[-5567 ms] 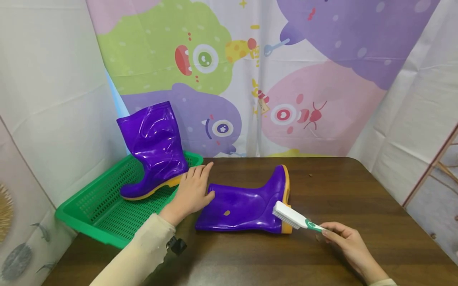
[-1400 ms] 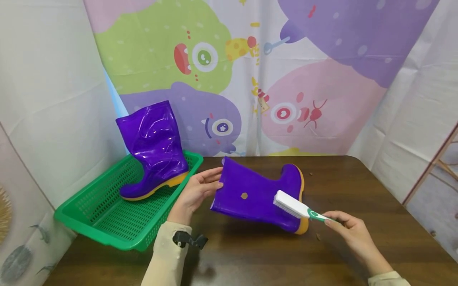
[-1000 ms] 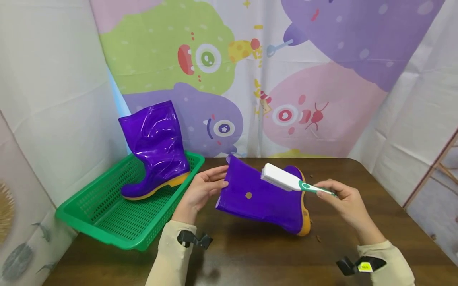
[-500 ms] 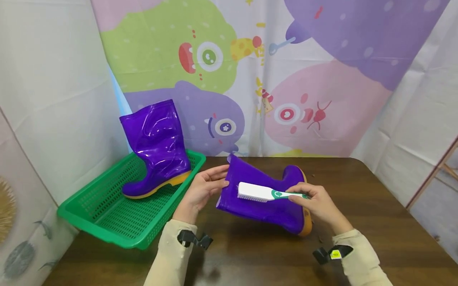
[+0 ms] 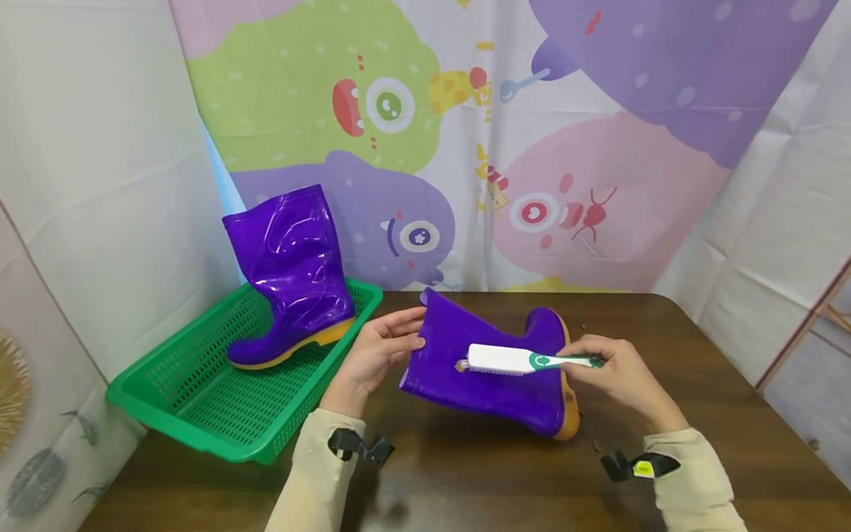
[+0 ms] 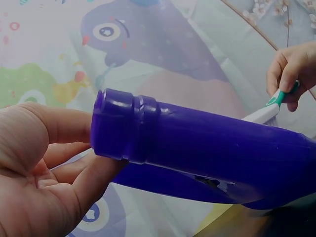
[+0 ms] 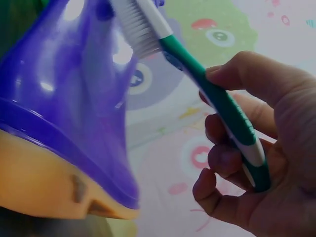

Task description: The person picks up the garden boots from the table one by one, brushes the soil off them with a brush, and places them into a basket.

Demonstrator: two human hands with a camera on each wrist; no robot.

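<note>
— What's off to your left?

— A green basket (image 5: 179, 414) with a purple boot (image 5: 289, 273) standing in it, beyond my left hand (image 5: 372, 355).

— And that hand?

— It grips the open top of the other boot (image 5: 479, 384), tilted off the tabletop (image 5: 465, 480) between my hands.

— Your right?

— My right hand (image 5: 614, 373) is curled round the brush (image 5: 512, 360) handle, its bristles on the boot's shaft, beside a tan spot (image 5: 460, 366).

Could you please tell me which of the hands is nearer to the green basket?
Left. The left hand grips the top of the tilted boot just beside the green basket; the right hand holds the brush on the boot's far side.
</note>
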